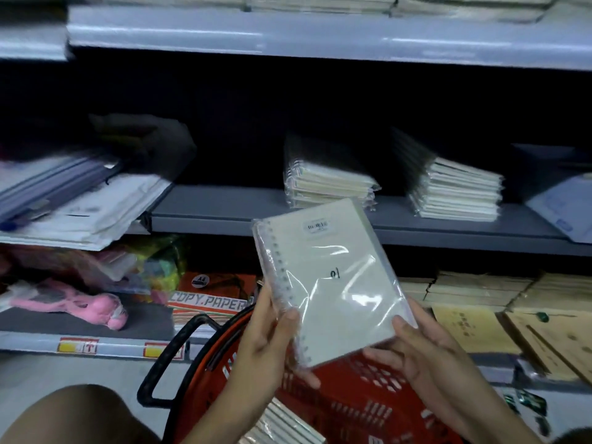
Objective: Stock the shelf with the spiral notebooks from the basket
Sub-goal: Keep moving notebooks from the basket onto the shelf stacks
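Notebook (330, 283) is up over the red basket (368, 408), below the shelf (224, 206); left hand (266, 334) and right hand (426, 347) grip its bottom corners. Slippery wrap could slide out and fall

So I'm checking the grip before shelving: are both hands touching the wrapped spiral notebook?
Touching. The head view shows the left hand gripping the spiral notebook at its spiral edge and the right hand holding its lower right corner.
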A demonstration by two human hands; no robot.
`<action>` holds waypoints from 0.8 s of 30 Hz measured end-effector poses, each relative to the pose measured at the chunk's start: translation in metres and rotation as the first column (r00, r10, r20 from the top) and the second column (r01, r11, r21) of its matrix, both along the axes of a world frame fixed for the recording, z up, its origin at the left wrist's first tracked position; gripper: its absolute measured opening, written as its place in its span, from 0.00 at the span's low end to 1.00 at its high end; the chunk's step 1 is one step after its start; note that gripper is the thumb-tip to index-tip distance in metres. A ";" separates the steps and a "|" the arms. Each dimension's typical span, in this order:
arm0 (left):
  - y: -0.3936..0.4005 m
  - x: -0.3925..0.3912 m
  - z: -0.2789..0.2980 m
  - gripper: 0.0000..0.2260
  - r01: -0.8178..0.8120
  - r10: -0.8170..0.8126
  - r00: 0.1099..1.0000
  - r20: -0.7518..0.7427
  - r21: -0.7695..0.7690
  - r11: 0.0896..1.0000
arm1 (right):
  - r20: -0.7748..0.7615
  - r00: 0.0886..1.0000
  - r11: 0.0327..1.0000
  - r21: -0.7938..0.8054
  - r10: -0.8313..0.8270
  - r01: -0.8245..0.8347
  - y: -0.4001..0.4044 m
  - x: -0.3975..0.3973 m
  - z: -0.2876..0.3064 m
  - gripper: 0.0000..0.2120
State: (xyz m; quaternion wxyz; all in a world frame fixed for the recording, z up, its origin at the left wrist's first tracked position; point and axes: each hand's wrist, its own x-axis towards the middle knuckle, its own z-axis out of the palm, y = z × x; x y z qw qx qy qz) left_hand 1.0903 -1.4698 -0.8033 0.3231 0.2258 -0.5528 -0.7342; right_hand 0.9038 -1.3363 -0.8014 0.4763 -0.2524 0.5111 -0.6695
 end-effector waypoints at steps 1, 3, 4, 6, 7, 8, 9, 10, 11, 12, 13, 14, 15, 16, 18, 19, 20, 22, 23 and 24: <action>-0.006 -0.001 0.005 0.26 0.001 -0.001 1.000 -0.022 -0.020 1.000 | -0.134 0.991 1.000 0.014 -0.010 0.012 -0.002 -0.002 0.002 0.21; -0.016 -0.005 0.013 0.24 -0.047 0.045 0.999 -0.028 -0.052 0.998 | -0.372 0.927 0.996 0.036 -0.058 0.077 -0.006 -0.004 0.008 0.21; -0.020 -0.008 0.016 0.24 -0.077 0.075 0.997 -0.027 -0.066 0.995 | -0.398 0.913 0.993 0.028 -0.091 0.111 -0.008 -0.005 0.009 0.21; -0.026 -0.013 0.021 0.23 -0.070 0.067 0.997 -0.025 -0.099 0.993 | -0.341 0.924 0.984 -0.017 -0.172 0.177 -0.015 -0.005 0.009 0.22; -0.030 -0.014 0.023 0.23 -0.050 0.048 0.999 -0.023 -0.100 0.994 | -0.309 0.927 0.977 -0.046 -0.213 0.209 -0.019 -0.004 0.009 0.22; -0.035 -0.015 0.024 0.23 -0.026 0.024 0.999 -0.024 -0.079 0.997 | -0.289 0.926 0.970 -0.066 -0.243 0.234 -0.022 -0.003 0.008 0.22; -0.040 -0.015 0.024 0.24 0.001 -0.003 0.999 -0.037 -0.047 0.999 | -0.273 0.926 0.966 -0.076 -0.260 0.249 -0.024 -0.004 0.007 0.22; -0.045 -0.015 0.025 0.24 0.028 -0.029 0.998 -0.047 -0.020 0.999 | -0.254 0.928 0.962 -0.077 -0.272 0.261 -0.026 -0.003 0.004 0.21; -0.050 -0.014 0.025 0.25 0.049 -0.049 0.997 -0.052 -0.010 0.999 | -0.231 0.931 0.959 -0.079 -0.282 0.271 -0.028 -0.003 0.001 0.19; -0.054 -0.013 0.025 0.25 0.061 -0.062 0.997 -0.050 -0.019 0.998 | -0.207 0.934 0.957 -0.081 -0.290 0.279 -0.030 -0.002 -0.001 0.19; -0.056 -0.013 0.027 0.25 0.072 -0.074 0.996 -0.044 -0.041 0.997 | -0.191 0.934 0.954 -0.081 -0.300 0.290 -0.032 0.000 -0.002 0.19; -0.057 -0.014 0.029 0.25 0.083 -0.085 0.996 -0.030 -0.063 0.995 | -0.183 0.932 0.950 -0.079 -0.313 0.303 -0.034 0.000 -0.005 0.19; -0.058 -0.016 0.033 0.25 0.093 -0.094 0.995 -0.016 -0.077 0.993 | -0.178 0.929 0.946 -0.079 -0.323 0.314 -0.037 0.000 -0.005 0.19; -0.060 -0.018 0.038 0.25 0.089 -0.090 0.996 -0.010 -0.083 0.993 | -0.177 0.926 0.943 -0.089 -0.332 0.321 -0.039 -0.002 -0.004 0.19; -0.067 -0.025 0.049 0.24 0.062 -0.065 0.998 -0.027 -0.104 0.993 | -0.169 0.926 0.939 -0.122 -0.339 0.321 -0.046 -0.009 0.005 0.19; -0.073 -0.031 0.054 0.24 0.047 -0.052 0.998 -0.041 -0.116 0.992 | -0.180 0.927 0.942 -0.132 -0.329 0.308 -0.051 -0.014 0.011 0.19; -0.080 -0.036 0.061 0.23 0.031 -0.038 0.998 -0.056 -0.127 0.991 | -0.192 0.928 0.945 -0.143 -0.318 0.294 -0.058 -0.019 0.019 0.18; -0.095 -0.051 0.076 0.22 0.008 -0.019 0.997 -0.075 -0.143 0.990 | -0.184 0.934 0.946 -0.165 -0.307 0.279 -0.074 -0.031 0.037 0.16; -0.104 -0.059 0.086 0.20 -0.004 -0.007 0.997 -0.081 -0.146 0.989 | -0.171 0.938 0.946 -0.178 -0.302 0.272 -0.084 -0.036 0.047 0.14; -0.112 -0.067 0.094 0.18 -0.029 0.018 0.996 -0.083 -0.135 0.990 | -0.161 0.940 0.944 -0.187 -0.301 0.271 -0.093 -0.041 0.057 0.11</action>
